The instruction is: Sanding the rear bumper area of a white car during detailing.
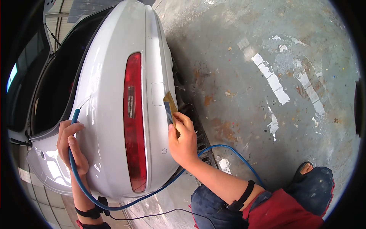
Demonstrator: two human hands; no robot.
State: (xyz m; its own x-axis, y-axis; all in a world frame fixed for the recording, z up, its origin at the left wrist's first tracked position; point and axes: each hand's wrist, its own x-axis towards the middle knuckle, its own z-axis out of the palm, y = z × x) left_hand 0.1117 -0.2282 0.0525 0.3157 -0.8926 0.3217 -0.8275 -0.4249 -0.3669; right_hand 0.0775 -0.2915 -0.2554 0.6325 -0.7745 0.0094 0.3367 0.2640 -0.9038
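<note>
My left hand is closed around a blue hose, its end pointing away from me over the white car's body panel. A thin clear streak, which looks like water, leads off the hose's tip onto the glossy paint. Between the thumb and fingers of my right hand is a folded piece of sandpaper, tan on one side and grey on the other. It is at the bumper, beside a square outline in the paint. The long red tail light lies between my two hands.
A raised lid and dark opening are at left. From my left hand the hose loops under the bumper and across the wet grey floor. A black cable hangs below. Beside the bumper runs a dark drain grate. My knees and foot show lower right.
</note>
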